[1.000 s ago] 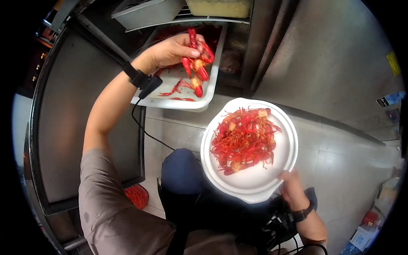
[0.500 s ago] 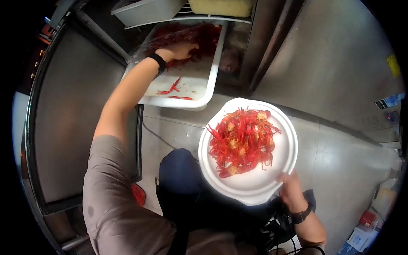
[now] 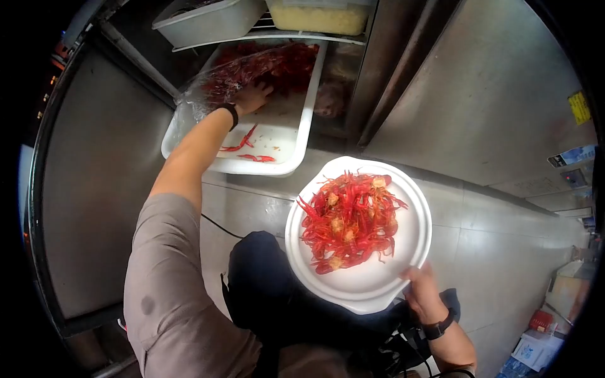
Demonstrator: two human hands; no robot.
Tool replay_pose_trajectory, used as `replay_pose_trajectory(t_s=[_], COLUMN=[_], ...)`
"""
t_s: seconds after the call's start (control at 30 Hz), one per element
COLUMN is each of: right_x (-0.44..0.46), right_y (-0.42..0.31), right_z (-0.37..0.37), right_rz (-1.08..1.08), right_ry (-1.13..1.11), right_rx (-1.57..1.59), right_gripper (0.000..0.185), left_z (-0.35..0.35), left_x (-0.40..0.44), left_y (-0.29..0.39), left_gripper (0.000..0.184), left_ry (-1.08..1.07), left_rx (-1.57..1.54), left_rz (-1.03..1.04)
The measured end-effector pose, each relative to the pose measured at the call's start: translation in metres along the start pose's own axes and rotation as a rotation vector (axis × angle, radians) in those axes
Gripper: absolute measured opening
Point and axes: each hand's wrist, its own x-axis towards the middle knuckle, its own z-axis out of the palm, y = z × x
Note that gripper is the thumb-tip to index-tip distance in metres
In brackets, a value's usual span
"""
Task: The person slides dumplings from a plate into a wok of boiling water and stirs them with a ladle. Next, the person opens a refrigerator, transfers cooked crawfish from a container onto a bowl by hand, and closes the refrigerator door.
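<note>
A white plate with a raised rim and tab handles bears a heap of red crayfish with tan lumps among them. My right hand grips its lower right edge, thumb over the rim. My left hand reaches into a white tub in the cabinet. Its fingers are apart, at the front of a dark red crayfish pile; I see nothing held in them. Clear plastic film lies over the pile's left part. Loose red claws and a crayfish piece lie near the tub's front.
Above the tub, a wire shelf carries a grey bin and a container of pale yellow food. An open steel door stands at left, a steel cabinet front at right. Boxes sit at the lower right.
My left hand has drawn back slightly toward the tub's front, its fingers now more visible. My right hand still holds the plate. The whole view has shifted a little.
</note>
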Motion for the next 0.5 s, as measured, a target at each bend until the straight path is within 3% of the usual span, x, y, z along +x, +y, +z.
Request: replay_pose_trajectory(t_s=[0.03, 0.1, 0.13, 0.2, 0.27, 0.33, 0.37, 0.4, 0.47, 0.5], right_x=[-0.001, 0.0, 0.001, 0.001, 0.004, 0.005, 0.006, 0.006, 0.006, 0.006], right_y=[-0.001, 0.0, 0.001, 0.0, 0.0, 0.004, 0.005, 0.006, 0.006, 0.006], right_z=[0.002, 0.001, 0.0, 0.001, 0.0, -0.005, -0.008, -0.007, -0.006, -0.005], right_rz=[-0.01, 0.014, 0.029, 0.015, 0.001, 0.037, 0.064, 0.071, 0.0, 0.002], right_ry=[-0.001, 0.008, 0.019, -0.004, -0.026, 0.005, 0.003, -0.002, -0.049, -0.054], right_rx=[-0.012, -0.02, -0.028, -0.015, -0.003, -0.035, -0.053, -0.049, -0.001, 0.0], right_gripper=[0.057, 0.058, 0.059, 0.06, 0.061, 0.061, 0.061, 0.061, 0.059, 0.059], left_z=[0.003, -0.004, -0.012, -0.047, -0.128, -0.152, -0.158, -0.165, -0.185, -0.178], left_x=[-0.001, -0.007, -0.01, -0.011, -0.023, -0.027, -0.029, -0.029, -0.042, -0.044], left_y=[-0.007, -0.02, -0.021, -0.018, -0.009, -0.011, -0.017, -0.023, -0.025, -0.027], left_gripper=[0.029, 0.032, 0.032, 0.041, 0.037, 0.035, 0.031, 0.032, 0.035, 0.035], left_ry=[-0.003, 0.062, 0.056, -0.109, -0.161, -0.294, -0.218, -0.277, -0.406, -0.407], left_rx=[-0.002, 0.231, 0.232, -0.05, -0.091, -0.68, -0.875, -1.078, -1.357, -1.353], left_rz=[-0.002, 0.416, 0.42, 0.308, 0.366, 0.213, 0.264, 0.228, 0.036, 0.032])
